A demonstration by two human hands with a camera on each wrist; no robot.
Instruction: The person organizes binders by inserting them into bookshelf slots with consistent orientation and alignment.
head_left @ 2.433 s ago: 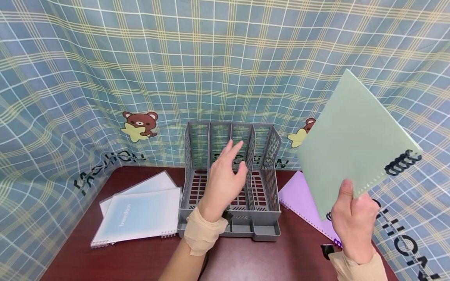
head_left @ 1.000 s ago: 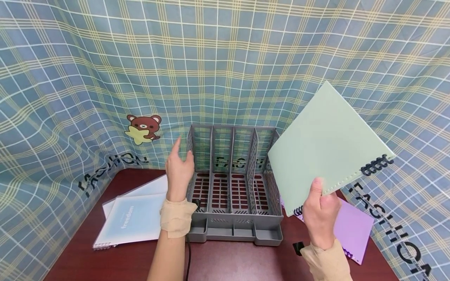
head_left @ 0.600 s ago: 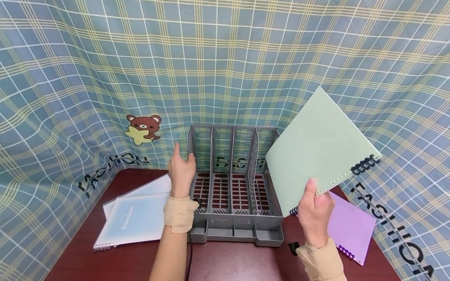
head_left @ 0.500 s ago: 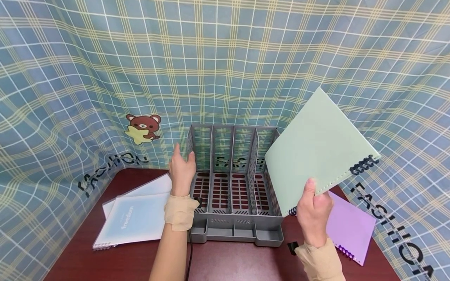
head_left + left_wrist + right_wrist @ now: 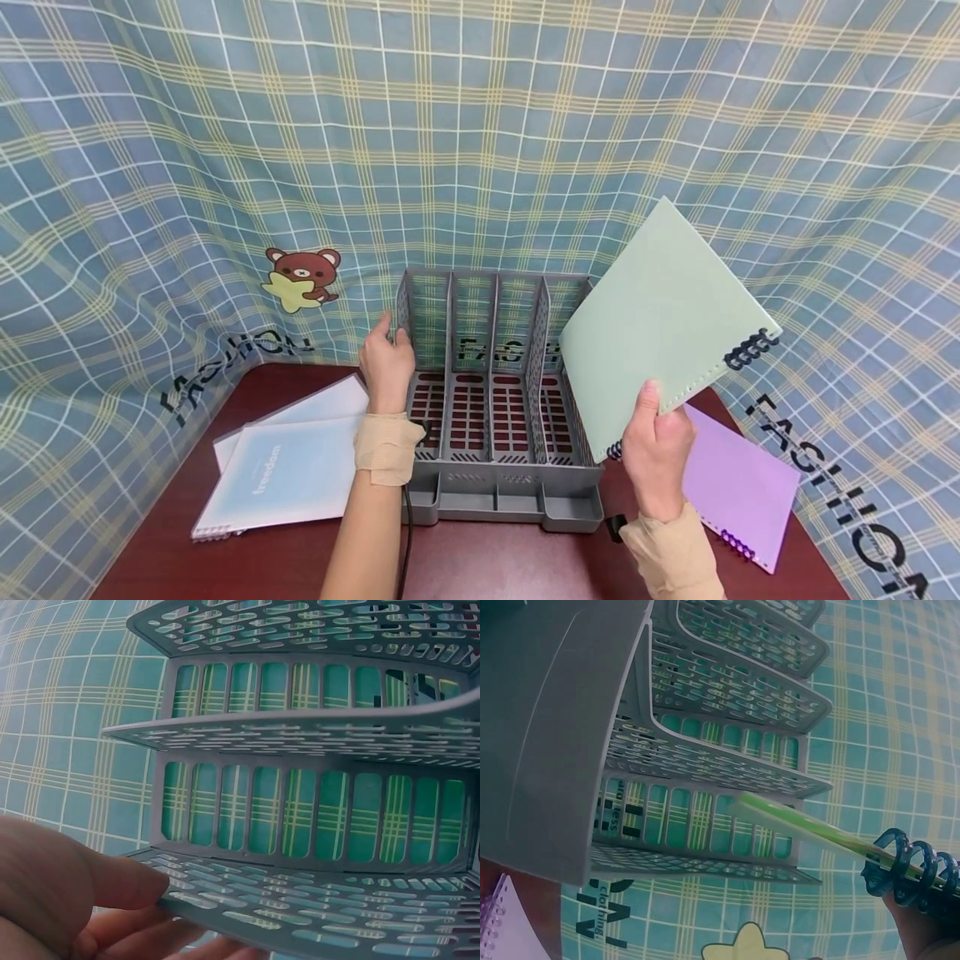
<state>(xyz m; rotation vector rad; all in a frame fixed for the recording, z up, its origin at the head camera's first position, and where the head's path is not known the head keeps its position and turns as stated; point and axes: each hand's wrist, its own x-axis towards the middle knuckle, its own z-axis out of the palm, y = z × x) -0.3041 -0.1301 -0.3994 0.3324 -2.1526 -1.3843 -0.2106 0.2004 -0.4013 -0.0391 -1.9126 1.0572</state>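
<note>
Both hands pinching: left hand [image 5: 387, 371] on the gray rack [image 5: 517, 475], right hand [image 5: 662, 458] on the green notebook [image 5: 667, 308]

The left thumb lies on the inner face of the rack's left outer wall with the fingers behind it, the gap between them only as wide as that thin wall. The rack's compartments spread to the right of these fingers. The right thumb presses the cover of the green notebook near its punched edge, its fingers closed behind; black rings [image 5: 752, 349] sit on either side of the grip. The notebook tilts up and away from the right fingers, beside the rack's rightmost compartment; whether its edge is inside, I cannot tell. A purple notebook [image 5: 738, 492] lies on the table [image 5: 495, 567] to the right of the right fingers, and two overlapping pale notebooks [image 5: 288, 475] lie left of the left hand
</note>
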